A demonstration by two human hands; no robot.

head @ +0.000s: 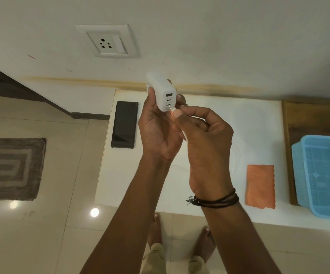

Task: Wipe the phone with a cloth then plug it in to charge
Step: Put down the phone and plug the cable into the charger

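1. While the left hand (156, 127) wraps its fingers around a white multi-port charger (161, 92), holding it up with its port face toward the camera, the right hand (203, 139) pinches a cable plug (171, 112) between thumb and forefinger, its tip touching the lowest port
2. A white cable (237, 155) trails down from the right hand and lies faintly visible on the white table top (199, 194)
3. A black cord bracelet (217, 200) circles the right wrist
4. The phone (124, 124), dark and screen-up, lies flat on the table's left end, left of the left hand and untouched by either hand
5. An orange cloth (260, 186) lies folded on the table's right part, well apart from the phone, with a blue plastic basket (322, 175) just beside it
6. On the wall above, a white socket plate (108, 41) has nothing plugged into it
7. A grey mat (12, 169) lies on the tiled floor to the left
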